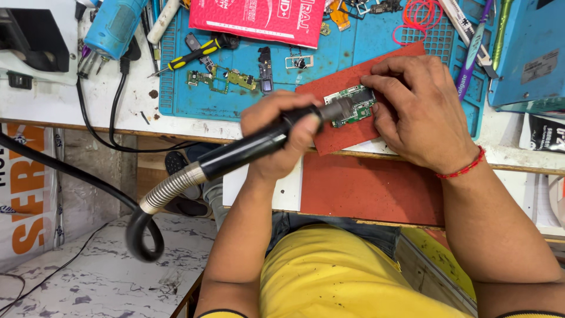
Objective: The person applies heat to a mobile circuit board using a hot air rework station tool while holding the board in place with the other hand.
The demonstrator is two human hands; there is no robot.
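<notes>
My left hand [276,138] is closed around the black handle of a hot-air tool [247,150], whose metal nozzle points at a small green circuit board [352,106]. The board lies on a red pad [329,135] at the bench's front edge. My right hand [418,109] rests on the pad with its fingertips pressing the board's right end; whether anything is pinched in them is hidden. A red thread band circles my right wrist. The tool's ribbed metal hose and black cable loop down to the left.
A blue work mat [247,100] carries loose board parts [226,79], a yellow-handled screwdriver [194,54] and a red packet [259,17]. A blue heat gun [115,26] lies at top left, a blue box [529,53] at right. Black cables hang off the bench's left.
</notes>
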